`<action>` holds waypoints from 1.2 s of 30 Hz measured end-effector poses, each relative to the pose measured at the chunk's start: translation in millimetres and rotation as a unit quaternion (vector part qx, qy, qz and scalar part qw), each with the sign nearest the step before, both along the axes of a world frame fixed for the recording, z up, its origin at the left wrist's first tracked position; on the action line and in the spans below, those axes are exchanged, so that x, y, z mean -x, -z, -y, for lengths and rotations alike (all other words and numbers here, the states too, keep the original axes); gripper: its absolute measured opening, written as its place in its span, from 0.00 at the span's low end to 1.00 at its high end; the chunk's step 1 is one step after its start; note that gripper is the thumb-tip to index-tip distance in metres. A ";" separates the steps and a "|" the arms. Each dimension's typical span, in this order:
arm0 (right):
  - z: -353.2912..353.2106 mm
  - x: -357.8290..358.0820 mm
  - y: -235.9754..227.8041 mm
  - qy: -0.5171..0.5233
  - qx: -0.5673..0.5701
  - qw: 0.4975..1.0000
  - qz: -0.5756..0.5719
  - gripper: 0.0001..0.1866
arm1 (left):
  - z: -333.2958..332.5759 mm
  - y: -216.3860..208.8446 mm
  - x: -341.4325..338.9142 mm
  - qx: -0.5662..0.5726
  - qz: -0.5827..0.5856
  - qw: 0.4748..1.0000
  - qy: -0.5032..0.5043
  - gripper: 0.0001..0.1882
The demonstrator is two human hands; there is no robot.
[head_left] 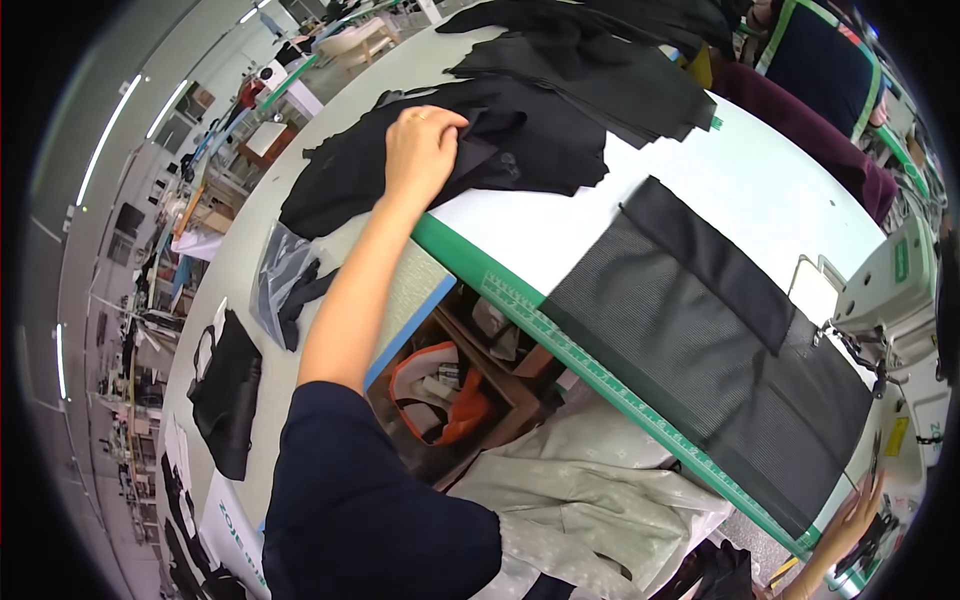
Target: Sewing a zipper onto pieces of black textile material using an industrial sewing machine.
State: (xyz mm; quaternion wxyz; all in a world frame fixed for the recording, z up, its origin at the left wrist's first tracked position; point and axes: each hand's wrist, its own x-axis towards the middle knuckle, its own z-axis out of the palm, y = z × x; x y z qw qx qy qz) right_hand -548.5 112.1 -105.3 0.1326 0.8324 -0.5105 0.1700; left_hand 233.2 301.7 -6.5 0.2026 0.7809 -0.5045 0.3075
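Note:
My left hand [422, 150] reaches far across the table. Its fingers are bent and closed at the edge of a black fabric piece [490, 135] on a loose pile. At the lower right, my right hand [855, 512] is beside the sewing machine [890, 290]. A slim dark pointed tool [877, 455] rises from its fingers; its exact kind is too small to tell. Between the hands lies a black mesh panel [700, 370] with a smooth black strip [710, 260] along its far side. The panel's right end lies by the machine's needle area.
A green ruler edge [600, 380] runs along the table front. Below it, an open drawer [480, 430] holds an orange-and-white item [440, 395]. More black cut pieces [600, 75] are stacked farther back. A clear plastic bag [283, 270] and a black pouch [230, 400] lie left.

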 end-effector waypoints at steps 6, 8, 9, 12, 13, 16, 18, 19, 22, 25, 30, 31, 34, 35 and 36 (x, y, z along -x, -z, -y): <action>-1.0 6.4 7.8 0.013 0.006 0.999 0.052 0.18 | 54.7 10.6 -84.1 -0.082 -0.021 0.992 -0.092 0.14; -2.2 3.8 4.2 0.040 -0.030 0.997 0.050 0.19 | 73.5 16.5 -91.1 -0.117 -0.037 0.985 -0.124 0.13; -2.5 0.6 3.9 0.044 -0.036 0.997 0.056 0.19 | 78.2 17.9 -95.3 -0.144 -0.043 0.978 -0.145 0.12; -8.6 5.5 3.1 0.045 0.022 0.998 0.037 0.18 | 88.3 18.4 -105.1 -0.067 -0.081 0.985 -0.135 0.08; -10.2 11.7 2.8 0.043 0.069 0.997 0.014 0.18 | 90.2 16.4 -107.3 0.015 -0.124 0.988 -0.094 0.08; -33.9 -18.9 -19.9 0.005 0.134 0.991 0.001 0.17 | 77.8 -20.1 -120.9 0.222 -0.158 0.961 0.050 0.13; -60.8 -75.4 -41.8 -0.041 0.124 0.989 0.071 0.18 | 80.8 -52.1 -115.3 0.419 -0.315 0.834 0.171 0.12; -76.0 -104.1 -59.3 -0.067 0.102 0.988 0.095 0.17 | 88.1 -73.8 -109.2 0.480 -0.352 0.776 0.210 0.12; -100.2 -177.0 -90.2 -0.180 0.037 0.965 0.189 0.16 | 88.2 -144.6 -15.9 0.418 -0.433 0.682 0.414 0.10; -111.5 -248.0 -131.0 -0.279 -0.029 0.923 0.262 0.18 | 102.2 -161.8 12.4 0.138 -0.435 0.666 0.591 0.14; -92.2 -325.2 -151.4 -0.301 -0.173 0.846 0.405 0.30 | 112.7 -58.4 188.6 -0.137 -0.413 0.658 0.615 0.09; -85.9 -328.1 -152.3 -0.297 -0.156 0.877 0.343 0.30 | 106.9 -44.8 209.5 -0.163 -0.403 0.692 0.576 0.09; -76.0 -336.1 -139.2 -0.301 -0.098 0.916 0.246 0.12 | 91.7 -18.8 238.2 -0.100 -0.276 0.783 0.548 0.06; -74.5 -336.3 -135.5 -0.298 -0.096 0.920 0.236 0.10 | 87.4 -15.1 242.4 -0.073 -0.258 0.795 0.544 0.06; -72.8 -337.0 -135.2 -0.303 -0.084 0.920 0.235 0.08 | 83.9 -11.7 246.2 -0.055 -0.250 0.809 0.529 0.05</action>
